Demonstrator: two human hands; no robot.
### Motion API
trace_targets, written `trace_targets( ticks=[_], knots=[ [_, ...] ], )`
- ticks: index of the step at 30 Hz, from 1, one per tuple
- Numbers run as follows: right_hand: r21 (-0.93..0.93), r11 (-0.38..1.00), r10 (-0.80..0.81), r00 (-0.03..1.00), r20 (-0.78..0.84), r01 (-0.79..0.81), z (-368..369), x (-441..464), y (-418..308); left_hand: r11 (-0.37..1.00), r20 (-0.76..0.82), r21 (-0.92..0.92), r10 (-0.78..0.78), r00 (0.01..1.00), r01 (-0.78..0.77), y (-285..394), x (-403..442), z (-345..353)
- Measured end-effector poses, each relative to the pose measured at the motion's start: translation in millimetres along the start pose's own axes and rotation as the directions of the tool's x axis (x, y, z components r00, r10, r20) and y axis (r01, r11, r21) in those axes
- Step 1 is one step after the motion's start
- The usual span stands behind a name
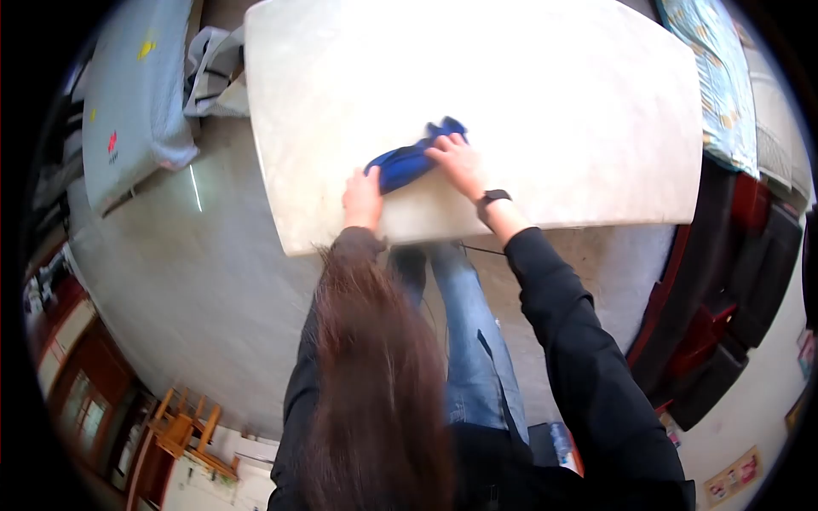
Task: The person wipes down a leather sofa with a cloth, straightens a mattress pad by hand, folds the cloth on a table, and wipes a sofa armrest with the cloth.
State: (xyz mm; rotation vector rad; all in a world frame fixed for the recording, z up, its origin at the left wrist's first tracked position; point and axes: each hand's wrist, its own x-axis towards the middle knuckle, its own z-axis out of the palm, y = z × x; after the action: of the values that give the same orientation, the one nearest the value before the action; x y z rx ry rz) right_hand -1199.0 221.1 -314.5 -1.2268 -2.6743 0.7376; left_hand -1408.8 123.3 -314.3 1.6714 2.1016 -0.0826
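Note:
A dark blue bundle of cloth [405, 167] lies bunched up near the front edge of the white table [511, 77]. It is long and folded, with a loose tip sticking out at its far right end; what kind of item it is I cannot make out. My left hand [364, 200] holds the near left end, its thumb and fingers against the cloth. My right hand [460, 166], with a dark band on the wrist, grips the far right part, its fingers over the fabric. Some of the cloth is hidden under the right fingers.
A bed with a pale cover [141, 102] stands on the left, beside a white bag [217, 72]. To the right are a patterned light blue cover [711, 85] and dark red and black furniture [724, 281]. A wooden chair [183, 430] is at the lower left.

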Motion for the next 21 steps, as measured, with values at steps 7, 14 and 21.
trace_targets(
  ticks=[7,14,21],
  knots=[
    [-0.006,0.886,0.448,0.858,-0.250,-0.464,-56,-152,119,0.872,0.070,-0.053,0.490,0.869,-0.487,195,42,35],
    [-0.051,0.741,0.652,0.736,-0.183,-0.670,-36,-253,103,0.776,0.146,-0.157,0.630,0.763,-0.611,236,-39,79],
    [-0.062,0.700,0.685,0.694,-0.224,-0.711,3,-182,36,0.711,0.182,-0.231,0.702,0.689,-0.664,123,-41,40]
  ],
)
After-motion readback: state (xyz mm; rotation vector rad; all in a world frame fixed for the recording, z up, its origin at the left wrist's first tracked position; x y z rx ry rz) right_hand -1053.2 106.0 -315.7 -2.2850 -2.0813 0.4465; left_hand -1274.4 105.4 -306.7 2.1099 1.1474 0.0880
